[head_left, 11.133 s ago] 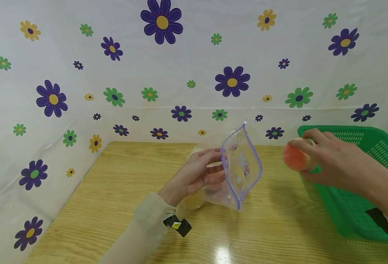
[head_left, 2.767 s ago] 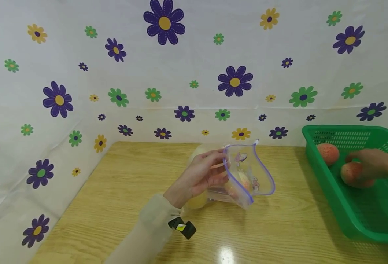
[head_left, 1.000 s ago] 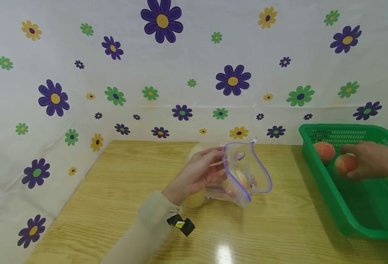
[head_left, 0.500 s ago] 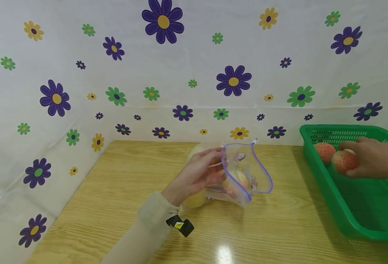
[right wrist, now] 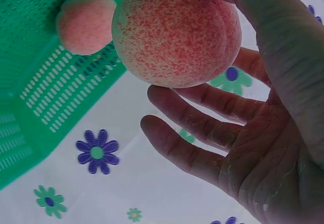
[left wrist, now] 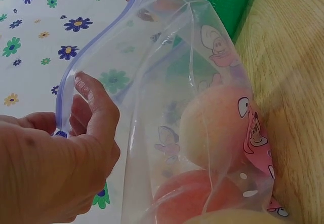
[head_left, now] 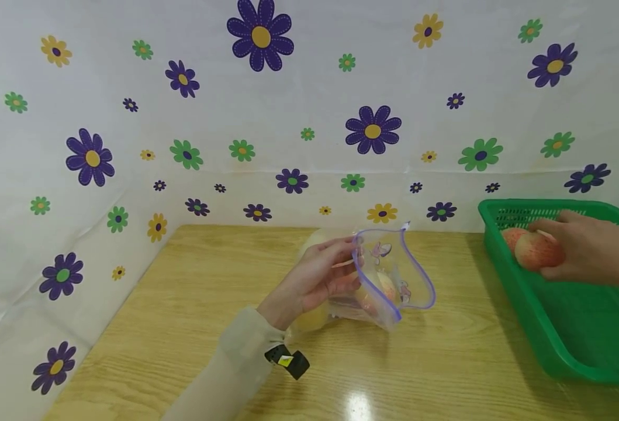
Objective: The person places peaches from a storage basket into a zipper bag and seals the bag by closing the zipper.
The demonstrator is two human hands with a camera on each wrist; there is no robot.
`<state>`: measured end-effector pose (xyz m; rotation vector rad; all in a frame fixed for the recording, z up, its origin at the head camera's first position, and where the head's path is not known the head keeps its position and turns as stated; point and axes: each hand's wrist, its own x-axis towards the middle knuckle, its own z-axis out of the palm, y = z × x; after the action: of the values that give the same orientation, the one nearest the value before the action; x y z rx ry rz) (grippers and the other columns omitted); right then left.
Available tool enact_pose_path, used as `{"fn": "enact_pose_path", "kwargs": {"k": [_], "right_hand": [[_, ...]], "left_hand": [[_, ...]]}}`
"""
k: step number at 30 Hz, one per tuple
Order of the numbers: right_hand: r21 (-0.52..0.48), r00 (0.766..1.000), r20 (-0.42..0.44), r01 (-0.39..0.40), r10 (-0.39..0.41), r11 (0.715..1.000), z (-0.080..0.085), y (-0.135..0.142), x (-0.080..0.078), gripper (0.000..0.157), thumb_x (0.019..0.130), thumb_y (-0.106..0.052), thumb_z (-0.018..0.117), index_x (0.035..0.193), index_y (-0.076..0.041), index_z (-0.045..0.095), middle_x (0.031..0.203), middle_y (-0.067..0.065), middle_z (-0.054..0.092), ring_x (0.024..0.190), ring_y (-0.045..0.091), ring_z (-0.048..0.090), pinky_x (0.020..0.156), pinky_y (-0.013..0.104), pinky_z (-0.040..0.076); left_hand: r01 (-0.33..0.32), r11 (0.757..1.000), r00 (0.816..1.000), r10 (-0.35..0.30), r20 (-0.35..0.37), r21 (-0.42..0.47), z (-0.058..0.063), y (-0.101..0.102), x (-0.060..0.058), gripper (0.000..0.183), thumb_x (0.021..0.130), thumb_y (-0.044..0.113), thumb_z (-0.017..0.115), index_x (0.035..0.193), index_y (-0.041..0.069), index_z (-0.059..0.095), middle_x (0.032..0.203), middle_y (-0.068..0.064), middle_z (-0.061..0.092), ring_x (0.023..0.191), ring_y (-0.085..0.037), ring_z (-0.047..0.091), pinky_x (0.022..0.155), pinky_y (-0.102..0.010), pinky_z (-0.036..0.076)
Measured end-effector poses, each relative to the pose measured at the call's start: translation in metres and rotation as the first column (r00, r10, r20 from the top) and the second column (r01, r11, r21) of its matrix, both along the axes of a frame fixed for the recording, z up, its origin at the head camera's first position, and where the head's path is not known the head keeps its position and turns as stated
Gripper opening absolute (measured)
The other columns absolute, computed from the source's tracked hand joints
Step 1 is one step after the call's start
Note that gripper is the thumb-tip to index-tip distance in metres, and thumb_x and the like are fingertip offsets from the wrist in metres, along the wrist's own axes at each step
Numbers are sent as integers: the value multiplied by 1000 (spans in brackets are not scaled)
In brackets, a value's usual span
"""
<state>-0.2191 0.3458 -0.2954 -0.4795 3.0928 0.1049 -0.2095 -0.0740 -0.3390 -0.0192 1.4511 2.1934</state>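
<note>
My left hand (head_left: 314, 280) pinches the purple-edged rim of a clear zip bag (head_left: 396, 257), whose mouth gapes to the right. Cartoon prints cover the plastic. Inside, a pale peach (left wrist: 215, 127) and a redder, round fruit (left wrist: 192, 196) show through in the left wrist view. My right hand (head_left: 593, 248) grips a speckled peach (right wrist: 177, 36) between thumb and fingers, over the far left part of the green basket (head_left: 530, 318). A second peach (head_left: 511, 235) in the basket is partly hidden behind the held one.
Behind and below my left hand, pale yellow rounded things (head_left: 311, 320) show, partly hidden by it. The wooden table (head_left: 183, 292) meets a flower-print cloth (head_left: 209, 117) at the back and left. The basket stands at the table's right.
My right hand has lifted the peach from the basket floor and shifted it left, so it overlaps the other peach. The left hand and bag stay nearly still.
</note>
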Motion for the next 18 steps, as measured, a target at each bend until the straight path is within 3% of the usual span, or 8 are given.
{"fn": "enact_pose_path", "kwargs": {"k": [11, 18], "right_hand": [[5, 995, -95, -30, 31, 1000, 9, -21, 12, 72, 66, -30, 90, 127, -6, 61, 92, 17, 57, 70, 25, 56, 53, 43, 53], [-6, 991, -113, -67, 66, 998, 12, -35, 15, 70, 67, -31, 91, 127, -9, 63, 91, 12, 58, 71, 22, 54, 52, 40, 51]], "left_hand": [[9, 1000, 1000, -9, -17, 1, -2, 3, -1, 26, 105, 23, 56, 127, 9, 60, 97, 1, 63, 88, -11, 63, 72, -24, 58], [11, 1000, 1000, -12, -17, -19, -5, 0, -1, 38, 107, 22, 53, 141, 5, 53, 100, 0, 63, 89, -11, 63, 71, -22, 59]]}}
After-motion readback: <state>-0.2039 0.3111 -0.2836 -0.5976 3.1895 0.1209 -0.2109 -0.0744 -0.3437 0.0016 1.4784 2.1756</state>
